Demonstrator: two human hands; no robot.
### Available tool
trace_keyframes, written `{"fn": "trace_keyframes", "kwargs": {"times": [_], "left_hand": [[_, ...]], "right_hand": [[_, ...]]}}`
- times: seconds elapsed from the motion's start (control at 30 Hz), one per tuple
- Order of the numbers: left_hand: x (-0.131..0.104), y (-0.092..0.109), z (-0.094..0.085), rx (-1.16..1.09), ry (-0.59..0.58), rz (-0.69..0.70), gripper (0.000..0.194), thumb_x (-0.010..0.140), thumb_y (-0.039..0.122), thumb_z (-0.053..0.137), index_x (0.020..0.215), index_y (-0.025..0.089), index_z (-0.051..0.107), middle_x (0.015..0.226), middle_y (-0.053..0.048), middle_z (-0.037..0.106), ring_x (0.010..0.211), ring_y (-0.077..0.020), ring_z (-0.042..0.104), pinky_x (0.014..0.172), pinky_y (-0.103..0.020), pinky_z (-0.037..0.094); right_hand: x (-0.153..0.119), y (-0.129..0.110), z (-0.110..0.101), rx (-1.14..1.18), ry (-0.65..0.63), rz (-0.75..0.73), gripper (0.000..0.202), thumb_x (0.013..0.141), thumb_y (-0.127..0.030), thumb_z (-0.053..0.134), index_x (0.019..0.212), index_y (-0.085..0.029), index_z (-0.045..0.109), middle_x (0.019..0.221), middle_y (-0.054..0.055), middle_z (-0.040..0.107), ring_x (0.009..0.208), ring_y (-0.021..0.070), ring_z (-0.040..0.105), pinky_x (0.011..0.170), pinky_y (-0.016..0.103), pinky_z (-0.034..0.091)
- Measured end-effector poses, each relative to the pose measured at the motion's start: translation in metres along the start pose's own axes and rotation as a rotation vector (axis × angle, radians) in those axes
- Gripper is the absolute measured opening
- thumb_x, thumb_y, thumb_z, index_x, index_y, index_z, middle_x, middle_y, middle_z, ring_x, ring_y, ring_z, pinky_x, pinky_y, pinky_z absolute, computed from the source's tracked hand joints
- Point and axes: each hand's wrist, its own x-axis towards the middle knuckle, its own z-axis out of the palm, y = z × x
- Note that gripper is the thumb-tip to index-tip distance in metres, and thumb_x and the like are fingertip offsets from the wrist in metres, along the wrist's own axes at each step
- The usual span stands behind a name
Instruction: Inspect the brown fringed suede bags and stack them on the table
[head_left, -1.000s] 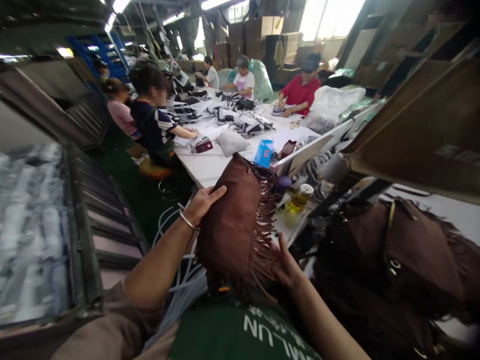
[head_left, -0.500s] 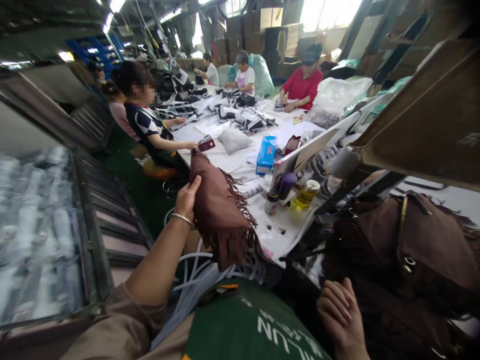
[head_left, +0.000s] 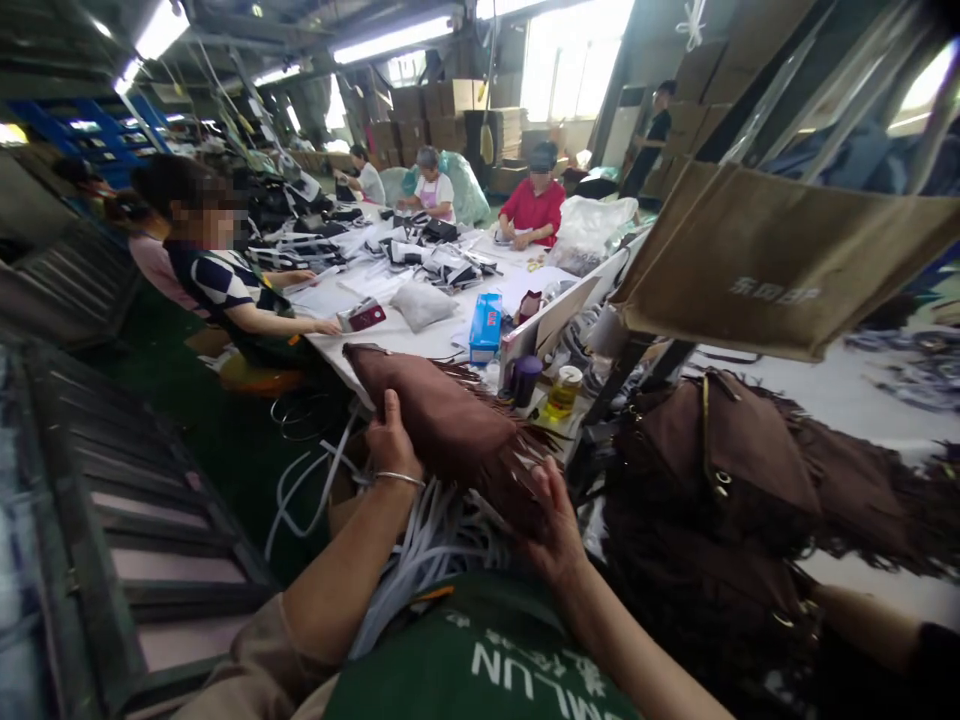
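Note:
A brown fringed bag [head_left: 442, 405] is held out in front of me, its long fringe hanging on the right side. My left hand [head_left: 394, 440] grips its left edge, thumb on top and the fingers hidden underneath. At the lower right end my right hand [head_left: 553, 515] has closed on the fringed edge, with strands lying by the fingertips. Beyond the bag's far tip, a co-worker's hand [head_left: 326, 326] is beside a dark red piece with holes [head_left: 367, 316] on the white table [head_left: 315, 300].
Brown fringed bags [head_left: 757, 450] are piled on the right, with another person's forearm [head_left: 862, 615] beside them. A blue box [head_left: 486, 328], a purple-lidded container [head_left: 526, 378] and a yellow jar [head_left: 562, 395] stand on the table. White tubing [head_left: 450, 540] lies below; a metal rack [head_left: 172, 540] is left.
My right hand has come up from the lower right and taken hold of the bag's fringed end. The bag has tilted toward the right. My view has turned rightward.

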Motion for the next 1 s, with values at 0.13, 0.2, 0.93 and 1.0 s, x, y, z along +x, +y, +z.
{"fn": "trace_keyframes", "kwargs": {"times": [0.13, 0.2, 0.93, 1.0], "left_hand": [[0.042, 0.008, -0.028, -0.061, 0.158, 0.079, 0.051, 0.076, 0.049, 0.064, 0.113, 0.012, 0.062, 0.117, -0.013, 0.062, 0.105, -0.0235, 0.06, 0.086, -0.033, 0.051], [0.058, 0.015, -0.041, -0.095, 0.213, 0.095, 0.052, 0.077, 0.048, 0.063, 0.115, 0.012, 0.061, 0.117, -0.014, 0.062, 0.103, -0.0238, 0.061, 0.084, -0.034, 0.052], [-0.002, -0.011, -0.014, 0.144, -0.048, 0.157, 0.048, 0.077, 0.048, 0.063, 0.111, 0.014, 0.063, 0.117, -0.011, 0.063, 0.111, -0.0236, 0.056, 0.096, -0.034, 0.043], [-0.004, -0.009, -0.015, 0.174, -0.063, 0.124, 0.048, 0.076, 0.048, 0.063, 0.111, 0.015, 0.064, 0.118, -0.01, 0.062, 0.113, -0.0236, 0.055, 0.097, -0.033, 0.042]], "right_hand": [[-0.06, -0.03, -0.039, 0.472, 0.097, -0.047, 0.046, 0.098, -0.032, 0.023, 0.06, -0.021, 0.046, 0.046, -0.011, 0.046, 0.031, 0.0011, 0.031, 0.026, 0.009, 0.023], [-0.083, -0.027, -0.067, 0.793, 0.195, 0.028, 0.041, 0.097, -0.028, 0.032, 0.061, -0.02, 0.048, 0.048, -0.009, 0.048, 0.033, 0.0007, 0.037, 0.029, 0.009, 0.027], [-0.078, 0.019, -0.052, 0.593, 0.131, 0.281, 0.023, 0.068, -0.029, 0.074, 0.069, -0.019, 0.053, 0.065, -0.003, 0.049, 0.067, 0.0103, 0.05, 0.049, 0.016, 0.041], [-0.095, 0.014, -0.06, 0.584, 0.1, 0.278, 0.026, 0.071, -0.029, 0.071, 0.06, -0.019, 0.049, 0.059, -0.002, 0.044, 0.076, 0.0145, 0.05, 0.056, 0.02, 0.045]]}}
